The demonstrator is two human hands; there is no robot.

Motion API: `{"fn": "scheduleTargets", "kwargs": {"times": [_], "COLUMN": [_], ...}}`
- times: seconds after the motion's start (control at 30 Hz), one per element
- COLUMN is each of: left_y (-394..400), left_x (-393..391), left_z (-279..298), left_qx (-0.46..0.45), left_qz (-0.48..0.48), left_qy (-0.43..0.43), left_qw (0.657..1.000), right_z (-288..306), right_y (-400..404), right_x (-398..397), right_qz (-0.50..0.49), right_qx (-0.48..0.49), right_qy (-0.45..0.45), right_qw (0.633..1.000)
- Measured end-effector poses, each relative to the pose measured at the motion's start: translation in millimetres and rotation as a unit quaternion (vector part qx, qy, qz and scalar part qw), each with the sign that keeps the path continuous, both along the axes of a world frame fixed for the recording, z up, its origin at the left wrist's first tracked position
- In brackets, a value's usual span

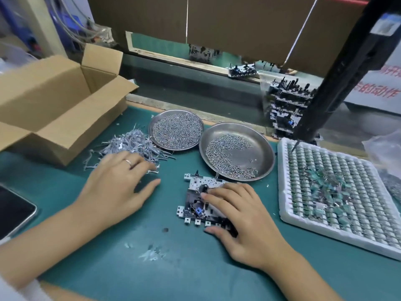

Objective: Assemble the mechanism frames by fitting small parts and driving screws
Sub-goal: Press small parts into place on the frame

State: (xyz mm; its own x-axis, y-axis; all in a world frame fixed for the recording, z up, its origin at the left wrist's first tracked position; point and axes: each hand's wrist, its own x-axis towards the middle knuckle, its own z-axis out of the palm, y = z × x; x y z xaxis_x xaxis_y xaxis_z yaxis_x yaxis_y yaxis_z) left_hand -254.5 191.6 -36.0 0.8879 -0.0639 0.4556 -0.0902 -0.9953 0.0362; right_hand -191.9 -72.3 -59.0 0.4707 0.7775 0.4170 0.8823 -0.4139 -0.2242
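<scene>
A metal mechanism frame (196, 199) with black parts and a small blue piece lies flat on the green mat. My right hand (240, 220) rests on it, fingers laid over its right side and the thumb at its lower edge. My left hand (118, 183) reaches with spread fingers onto a pile of thin grey metal strips (132, 144). Behind the frame stand two round steel dishes of screws, the left dish (175, 129) heaped and the right dish (237, 152) partly filled.
An open cardboard box (54, 105) sits at the left. A white foam tray (338, 192) of small green parts lies at the right. Stacked frames (284, 109) stand behind it beside a black post (338, 72). A phone (15, 210) lies at the left edge.
</scene>
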Motion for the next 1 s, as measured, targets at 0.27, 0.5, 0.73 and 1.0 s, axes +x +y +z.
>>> {"fn": "scheduleTargets", "kwargs": {"times": [0.27, 0.5, 0.73, 1.0], "left_y": [14.3, -7.5, -57.0, -78.0], "left_x": [-11.4, -14.3, 0.8, 20.7], "left_z": [1.6, 15.0, 28.8, 7.3], "left_qx": [-0.030, -0.327, -0.504, -0.454], "left_qz": [0.015, 0.014, -0.107, -0.169], "left_qy": [0.070, 0.070, 0.160, 0.155], "left_qw": [0.997, 0.942, 0.842, 0.861], "right_z": [-2.5, 1.8, 12.4, 9.4], "right_y": [0.9, 2.3, 2.6, -8.1], "right_x": [0.3, -2.9, -10.4, -4.1], "right_qz": [-0.008, -0.003, -0.038, -0.090], "right_qx": [0.015, 0.147, 0.262, 0.264], "right_qy": [0.026, 0.050, 0.174, 0.215], "right_qw": [1.000, 0.988, 0.949, 0.936]}}
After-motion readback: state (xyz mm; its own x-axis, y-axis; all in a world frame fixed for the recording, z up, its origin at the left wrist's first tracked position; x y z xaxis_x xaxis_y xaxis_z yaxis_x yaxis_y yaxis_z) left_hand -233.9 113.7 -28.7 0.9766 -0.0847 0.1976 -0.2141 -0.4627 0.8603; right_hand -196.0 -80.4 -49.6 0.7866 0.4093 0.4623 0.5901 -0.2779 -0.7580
